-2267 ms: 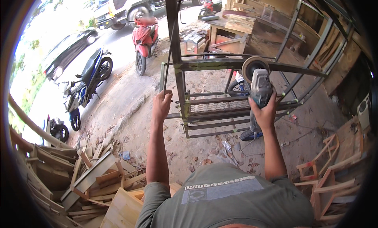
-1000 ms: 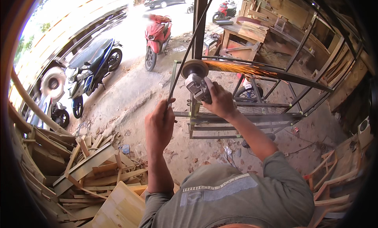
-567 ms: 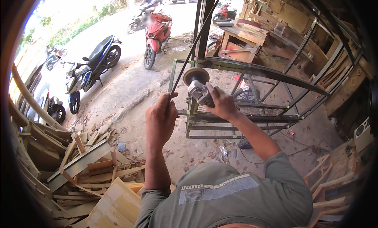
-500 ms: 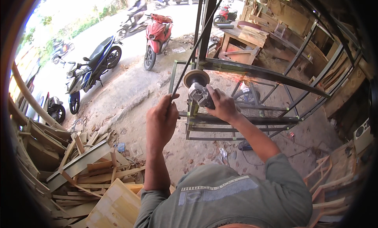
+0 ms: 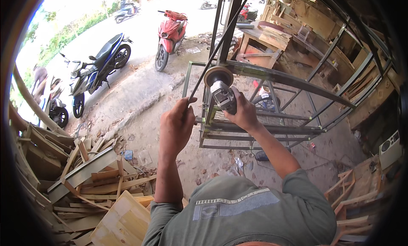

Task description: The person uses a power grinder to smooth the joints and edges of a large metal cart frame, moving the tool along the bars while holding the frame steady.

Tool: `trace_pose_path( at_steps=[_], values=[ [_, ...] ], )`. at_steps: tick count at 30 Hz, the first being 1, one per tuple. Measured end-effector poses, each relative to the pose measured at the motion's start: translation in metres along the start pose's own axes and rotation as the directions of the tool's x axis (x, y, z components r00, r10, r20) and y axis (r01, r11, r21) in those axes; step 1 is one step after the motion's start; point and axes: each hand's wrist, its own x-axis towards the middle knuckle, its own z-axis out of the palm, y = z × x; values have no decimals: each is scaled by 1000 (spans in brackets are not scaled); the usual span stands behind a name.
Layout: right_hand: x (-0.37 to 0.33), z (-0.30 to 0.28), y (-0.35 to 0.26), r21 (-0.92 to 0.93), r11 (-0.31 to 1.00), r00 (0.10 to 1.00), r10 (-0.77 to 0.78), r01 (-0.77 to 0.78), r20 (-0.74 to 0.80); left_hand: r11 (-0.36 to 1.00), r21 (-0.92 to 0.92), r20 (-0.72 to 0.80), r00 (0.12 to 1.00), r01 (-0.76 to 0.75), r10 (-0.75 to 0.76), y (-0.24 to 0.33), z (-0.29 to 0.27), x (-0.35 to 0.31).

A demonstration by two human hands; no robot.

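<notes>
My right hand [image 5: 245, 112] is wrapped round the body of an angle grinder [image 5: 223, 97]. Its round brown disc [image 5: 218, 77] lies close to the corner of a dark welded metal frame [image 5: 267, 71]; whether disc and metal touch I cannot tell. To the left of the tool, my left hand [image 5: 175, 125] is closed on a long thin dark rod [image 5: 207, 68], possibly a cable, which slants up past the disc along the frame's upright. The lower bars [image 5: 255, 128] of the frame reach away to the right, below the grinder.
Scrap wood [image 5: 100, 178] is piled at the lower left, beside a pale wooden board [image 5: 123, 222]. A blue-and-white motorbike [image 5: 100, 61] and a red scooter [image 5: 172, 31] stand beyond. A wooden workbench [image 5: 265, 35] is behind the frame. A cord [image 5: 272, 173] crosses the ground.
The grinder has shifted slightly up and right, its disc now nearer the frame's upper bar. Orange sparks flying right earlier no longer show. My left hand still grips the rod.
</notes>
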Motion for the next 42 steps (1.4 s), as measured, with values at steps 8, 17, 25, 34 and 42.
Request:
trace_pose_path(
  at_steps=[8,17,25,34,42],
  values=[
    [-6,7,9,-136,989,998,-48,54,48,999,7,13,999,-35,35,-6,0,1],
    [-108,34,20,-94,993,958,-40,69,284,997,-50,62,997,53,-49,-20,8,6],
    [-246,29,8,-71,957,879,287,-281,382,964,-263,195,981,48,5,-114,100,60],
    [-346,-26,10,-203,679,667,733,-706,135,850,-451,308,941,271,-137,-208,175,67],
    [-428,-98,-2,-131,240,270,913,-962,-306,965,-193,251,960,178,-127,-187,204,42]
  ],
)
